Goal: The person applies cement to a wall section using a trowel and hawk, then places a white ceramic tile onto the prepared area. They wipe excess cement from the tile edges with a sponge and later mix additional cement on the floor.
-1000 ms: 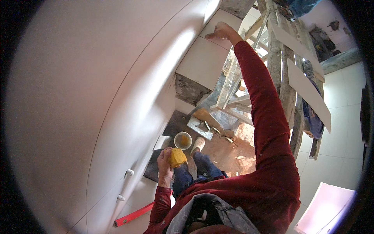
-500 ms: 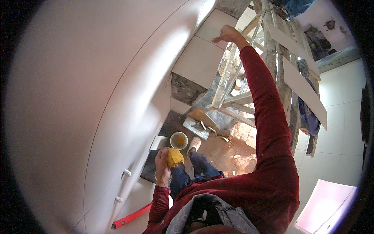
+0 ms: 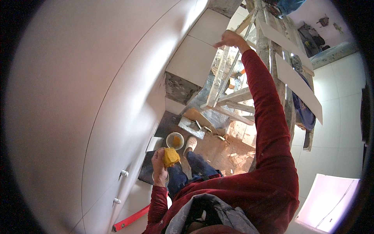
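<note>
The long grey wooden trestle (image 3: 262, 39) stands to the right of the flat white tiled ledge (image 3: 191, 58), and on it lie two thin white rectangular panels (image 3: 299, 87). The round white bucket (image 3: 170, 143) is on the dusty brown floor (image 3: 207, 146), before the bare left hand (image 3: 157, 162), in which is the rough yellow lump (image 3: 171, 157). The straight red bar (image 3: 133, 217) lies left of the dark red cloth sleeve (image 3: 157, 202).

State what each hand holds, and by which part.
The left hand grips a yellow sponge by its left side. No held object shows in the right hand.
</note>
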Demonstrator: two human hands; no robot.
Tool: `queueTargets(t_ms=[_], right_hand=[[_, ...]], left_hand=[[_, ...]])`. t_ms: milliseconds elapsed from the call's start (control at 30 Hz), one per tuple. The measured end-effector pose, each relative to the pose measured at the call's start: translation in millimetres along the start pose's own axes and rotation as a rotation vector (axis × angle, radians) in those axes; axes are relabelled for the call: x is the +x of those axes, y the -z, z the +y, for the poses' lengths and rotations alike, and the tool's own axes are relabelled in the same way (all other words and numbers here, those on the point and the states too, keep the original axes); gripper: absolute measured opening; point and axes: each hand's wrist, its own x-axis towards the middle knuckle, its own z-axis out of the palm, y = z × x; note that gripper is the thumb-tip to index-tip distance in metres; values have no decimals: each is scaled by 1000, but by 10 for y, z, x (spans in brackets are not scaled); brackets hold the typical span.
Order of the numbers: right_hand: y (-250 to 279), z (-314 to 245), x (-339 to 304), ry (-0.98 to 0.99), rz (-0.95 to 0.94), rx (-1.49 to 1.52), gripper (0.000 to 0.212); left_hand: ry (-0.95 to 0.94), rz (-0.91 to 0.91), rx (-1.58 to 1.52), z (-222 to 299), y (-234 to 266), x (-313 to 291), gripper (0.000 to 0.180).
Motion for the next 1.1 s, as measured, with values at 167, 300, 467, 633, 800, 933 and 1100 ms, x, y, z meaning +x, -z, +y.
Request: queueTargets(t_ms=[167,300,467,633,800,933,1100], right_hand=[[-25,30,-65,-70,-15,83,66],[-1,-9,-144,-72,35,11,67],[-122,-37,-263,-188,-19,243,61],[-319,366,-229,-279,419,225,53],[-734,199,-256,-886,989,271,42],[-1189,-415,-443,-1204,1064,766,25],[-1946,-765,-1083,-777,1731,760,24]], left_hand=[[-17,14,21,3,58,-38,47],[-102,33,65,-89,168,4,40],[30,59,44,-96,278,-41,47],[-12,19,9,-63,321,-129,40],[33,33,44,-294,535,-99,40],[81,22,93,-320,615,-98,41],[-42,-142,227,-435,506,-39,41]])
